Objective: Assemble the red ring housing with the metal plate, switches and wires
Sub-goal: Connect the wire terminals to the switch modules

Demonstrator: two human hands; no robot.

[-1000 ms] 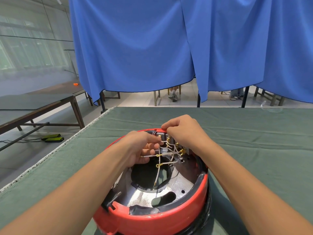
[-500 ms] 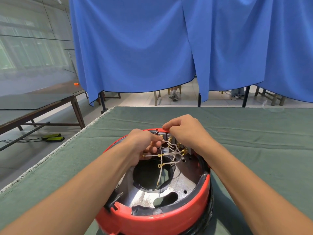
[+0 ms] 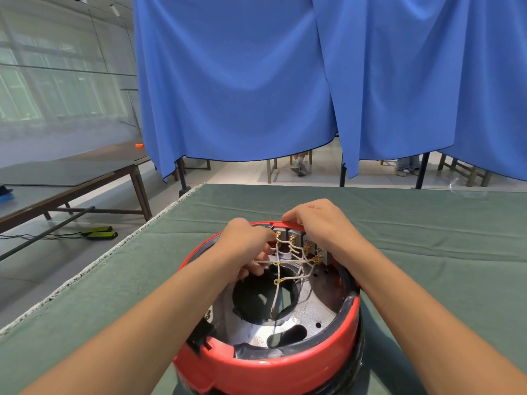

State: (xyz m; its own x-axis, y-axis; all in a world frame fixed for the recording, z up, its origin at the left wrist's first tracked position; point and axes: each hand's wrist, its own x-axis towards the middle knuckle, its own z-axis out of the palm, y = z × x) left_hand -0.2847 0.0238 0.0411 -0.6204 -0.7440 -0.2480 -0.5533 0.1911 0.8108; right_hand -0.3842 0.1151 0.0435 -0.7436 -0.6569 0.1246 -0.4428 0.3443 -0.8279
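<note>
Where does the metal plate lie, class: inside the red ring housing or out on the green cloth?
Inside. The metal plate lies within the red ring housing, whose red wall curves around it.

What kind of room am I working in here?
Probably a shared workshop or training hall: a work table under green cloth, blue curtains screening off stations, a bare wooden bench on the left, and other people's feet beyond the curtain.

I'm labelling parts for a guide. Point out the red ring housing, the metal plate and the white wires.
red ring housing (image 3: 265,364), head view, near outer wall.
metal plate (image 3: 310,315), head view, bare shiny surface right of the big hole.
white wires (image 3: 295,277), head view, strand beside a ring terminal.
</note>
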